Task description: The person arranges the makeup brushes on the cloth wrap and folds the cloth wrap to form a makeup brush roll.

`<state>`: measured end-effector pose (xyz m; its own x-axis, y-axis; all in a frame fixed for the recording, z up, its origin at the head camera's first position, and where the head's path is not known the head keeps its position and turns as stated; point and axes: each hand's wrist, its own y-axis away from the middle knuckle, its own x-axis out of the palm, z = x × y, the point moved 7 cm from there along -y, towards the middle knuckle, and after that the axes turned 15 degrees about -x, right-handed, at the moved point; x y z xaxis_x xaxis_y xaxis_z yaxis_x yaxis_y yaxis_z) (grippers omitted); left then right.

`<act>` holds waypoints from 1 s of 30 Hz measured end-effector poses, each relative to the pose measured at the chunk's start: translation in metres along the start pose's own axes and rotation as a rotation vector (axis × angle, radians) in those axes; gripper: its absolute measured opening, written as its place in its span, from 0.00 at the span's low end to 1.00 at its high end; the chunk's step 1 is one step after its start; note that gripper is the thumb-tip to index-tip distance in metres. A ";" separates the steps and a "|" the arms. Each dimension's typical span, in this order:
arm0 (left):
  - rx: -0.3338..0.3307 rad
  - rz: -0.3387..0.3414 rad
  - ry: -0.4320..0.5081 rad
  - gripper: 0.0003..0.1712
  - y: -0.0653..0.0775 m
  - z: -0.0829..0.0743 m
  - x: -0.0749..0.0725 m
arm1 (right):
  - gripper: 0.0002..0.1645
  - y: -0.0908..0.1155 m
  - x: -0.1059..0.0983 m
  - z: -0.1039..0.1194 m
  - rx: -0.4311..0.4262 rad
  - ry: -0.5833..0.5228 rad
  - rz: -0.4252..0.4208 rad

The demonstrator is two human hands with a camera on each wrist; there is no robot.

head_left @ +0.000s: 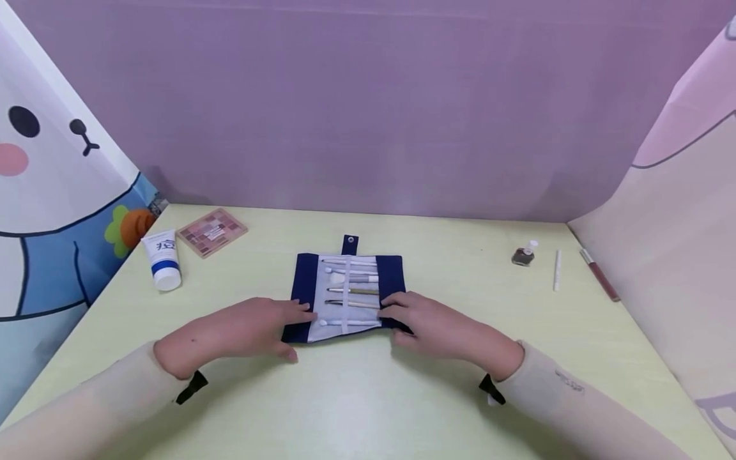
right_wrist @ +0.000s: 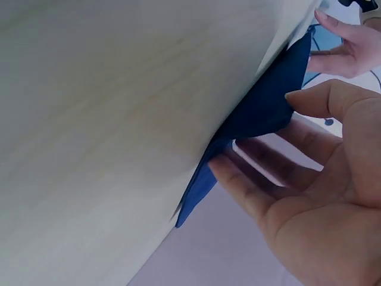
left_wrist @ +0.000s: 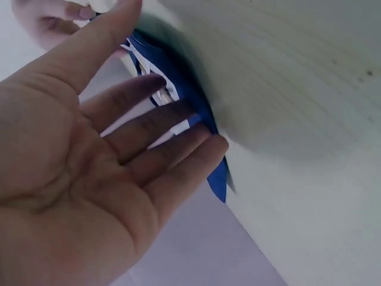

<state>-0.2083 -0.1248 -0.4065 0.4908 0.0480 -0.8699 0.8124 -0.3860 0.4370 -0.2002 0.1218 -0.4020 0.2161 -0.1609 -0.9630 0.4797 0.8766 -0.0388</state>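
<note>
A navy makeup brush roll [head_left: 392,275] lies unfolded on the table, its snap tab pointing away from me. Several makeup brushes [head_left: 359,291] are tucked crosswise under a pale strap on its light grey lining. My left hand [head_left: 253,327] rests its loosely extended fingers on the roll's left flap, the thumb apart from the cloth near the table. At the near right corner, my right hand [head_left: 439,327] pinches the navy edge between thumb and fingers. In the right wrist view that cloth edge [right_wrist: 265,110] is slightly raised off the table.
On the left stand a white and blue tube [head_left: 163,259] and a pink eyeshadow palette [head_left: 213,232]. Over on the right are a small dark nail polish bottle [head_left: 523,255], a thin white stick [head_left: 557,271] and a reddish-brown lip gloss tube [head_left: 600,276]. A purple backdrop [head_left: 368,108] borders the table's far edge.
</note>
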 end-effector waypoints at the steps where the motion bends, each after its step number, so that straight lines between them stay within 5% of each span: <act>1: 0.014 0.004 0.014 0.40 0.001 0.002 -0.001 | 0.22 0.001 -0.001 0.000 -0.011 0.009 -0.006; 9: 0.073 0.034 0.085 0.26 0.003 0.011 -0.008 | 0.18 0.005 -0.006 0.003 -0.095 0.056 -0.043; 16: 0.103 0.020 0.069 0.23 0.005 0.009 -0.009 | 0.18 0.005 -0.007 -0.008 0.029 -0.066 -0.015; 30: 0.026 -0.125 0.128 0.16 -0.010 0.013 -0.018 | 0.16 -0.002 -0.017 -0.030 0.137 -0.186 -0.060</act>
<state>-0.2295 -0.1340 -0.3982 0.4238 0.2131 -0.8803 0.8619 -0.3937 0.3196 -0.2309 0.1364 -0.3938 0.3310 -0.3030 -0.8937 0.6043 0.7955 -0.0459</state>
